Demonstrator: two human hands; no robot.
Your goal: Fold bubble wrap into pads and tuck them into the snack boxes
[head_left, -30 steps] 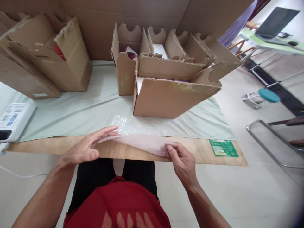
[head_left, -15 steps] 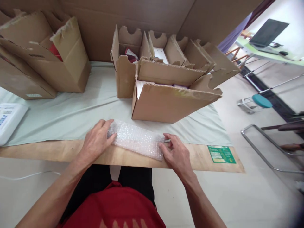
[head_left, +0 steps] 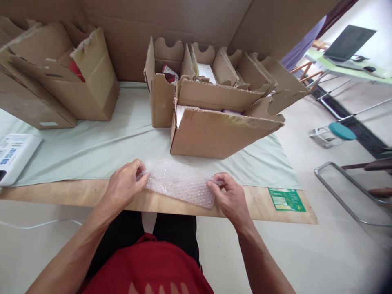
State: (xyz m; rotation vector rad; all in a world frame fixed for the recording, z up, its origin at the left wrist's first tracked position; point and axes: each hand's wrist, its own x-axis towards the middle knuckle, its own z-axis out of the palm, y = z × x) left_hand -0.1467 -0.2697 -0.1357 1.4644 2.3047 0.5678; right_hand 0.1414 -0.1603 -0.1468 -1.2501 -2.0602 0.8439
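Since half a second ago, the person's bare left hand (head_left: 126, 183) has gone from lying over the left end of the clear, rectangular plastic bubble wrap (head_left: 180, 185) to pinching it, and the bare right hand (head_left: 232, 199) has tightened at the opposite end. Fingers of both hands grip the wrap now, a spread hold that probably keeps so limp a sheet stretched. It lies along the front of the bench (head_left: 260, 206), over the pale wooden strip (head_left: 82, 190) and the light green cloth (head_left: 131, 118); its near right corner comes close to the bench's front edge, so little support remains there. Rightward, a green printed paper label (head_left: 287, 200) lies on the wood, apart from the right hand. Leftward, cloth runs to a low white plastic device (head_left: 20, 153), leaving sideways room. Beyond the wrap, a large brown cardboard box (head_left: 220, 134) stands near, limiting forward movement. Farther back, narrow brown cardboard bins (head_left: 163, 102) stand side by side, probably so their notched tops can be reached from above.
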